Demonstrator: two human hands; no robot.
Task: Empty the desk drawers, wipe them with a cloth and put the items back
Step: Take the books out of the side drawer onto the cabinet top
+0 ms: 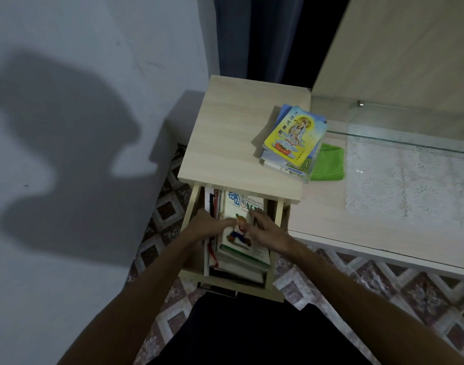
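- The drawer point(277, 248) stood pulled out from under the tabletop point(233, 133), packed with books.
- A white book with a cartoon figure on its cover point(242, 233) lay on top of the pile in the drawer; thinner books point(212, 204) stood on edge just left of it.
- The left hand point(203, 225) rested at the left edge of that top book, fingers reaching over the cover; whether its grip had closed on the book, I cannot tell.
- The right hand point(263, 225) lay on the right part of the same cover, fingers spread and fairly straight, its grip released.
- Behind the drawer, on the tabletop, a small stack of books point(291, 151) sat with a yellow one point(295, 134) uppermost.
- A folded green cloth point(329, 164) lay just right of that stack, touching it, partly under its edge.
- A white lace mat point(409, 180) lay under glass on the lower surface, right of the cloth.
- The floor point(383, 283) beneath the drawer had a diamond pattern.
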